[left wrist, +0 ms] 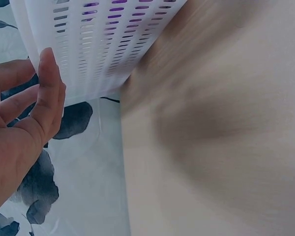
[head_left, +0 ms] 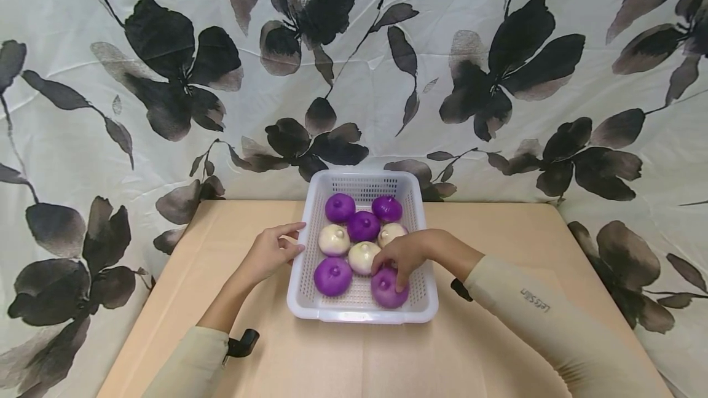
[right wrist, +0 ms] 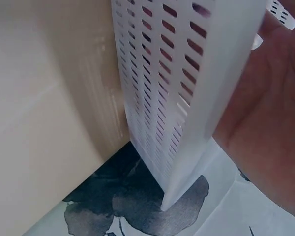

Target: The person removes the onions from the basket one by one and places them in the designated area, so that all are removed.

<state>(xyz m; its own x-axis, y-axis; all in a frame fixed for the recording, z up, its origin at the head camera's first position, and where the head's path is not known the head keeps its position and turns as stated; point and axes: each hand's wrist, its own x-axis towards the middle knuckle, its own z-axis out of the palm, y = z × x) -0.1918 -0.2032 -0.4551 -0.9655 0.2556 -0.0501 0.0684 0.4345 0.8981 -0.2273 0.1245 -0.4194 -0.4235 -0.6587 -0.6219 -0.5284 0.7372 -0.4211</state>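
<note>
Seven round balls sit in a white slotted basket (head_left: 310, 300) on the tan table (head_left: 487, 349): four purple, three cream. The right hand (head_left: 404, 255) reaches over the basket's right rim, its fingers curled down around the purple ball (head_left: 387, 290) at the near right corner. The left hand (head_left: 271, 253) rests against the outside of the basket's left wall, fingers relaxed and nearly straight, gripping nothing. A flowered curtain (head_left: 166, 78) hangs behind the table.
</note>
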